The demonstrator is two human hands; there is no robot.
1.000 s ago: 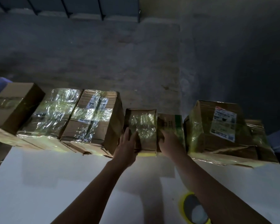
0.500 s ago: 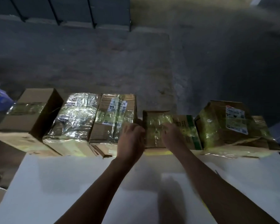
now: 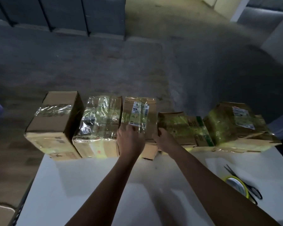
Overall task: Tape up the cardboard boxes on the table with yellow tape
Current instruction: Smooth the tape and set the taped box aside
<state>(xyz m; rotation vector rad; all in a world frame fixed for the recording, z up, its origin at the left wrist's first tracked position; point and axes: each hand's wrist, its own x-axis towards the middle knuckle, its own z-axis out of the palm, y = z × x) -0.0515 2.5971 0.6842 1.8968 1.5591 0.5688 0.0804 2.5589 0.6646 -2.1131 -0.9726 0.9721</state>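
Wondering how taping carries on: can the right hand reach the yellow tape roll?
Probably yes. The yellow tape roll lies uncovered on the table right of that forearm, scissors beside it; the right hand, at the small box, only needs pulling back.

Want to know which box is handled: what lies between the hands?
Head view: near edge of the labelled cardboard box, between left hand and right hand.

Both bare forearms reach forward side by side, the left hand (image 3: 130, 139) palm-down with fingers straight, the right hand (image 3: 162, 138) just beside it, fingers curled round the near corner of a small box (image 3: 175, 126).
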